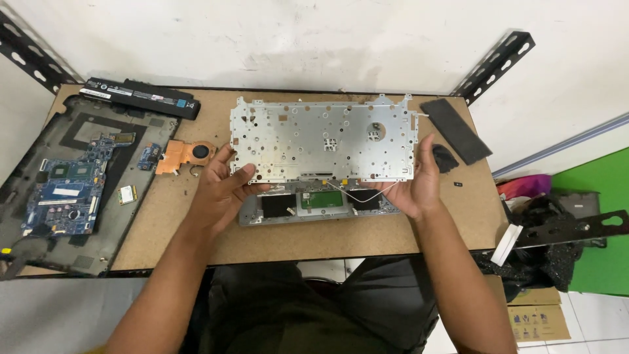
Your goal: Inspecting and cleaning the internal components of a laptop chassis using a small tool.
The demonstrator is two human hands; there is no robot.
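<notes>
- Both hands grip a thin metal plate (322,139) at centre frame: left hand (221,190) pinching its lower left edge, right hand (414,183) closed on its lower right.
- Holes pepper the flat silver plate, which hides most of the grey palmrest (314,208) beneath.
- Upper left, a black battery (141,97); a case (39,157), cut off at the frame edge, holds a blue board (65,187).
- Copper heatsink (183,156) lies beside my left hand.
- Black foam strip (455,130) lies upper right.

Palmrest (314,213) mostly under metal plate (322,139)
</notes>
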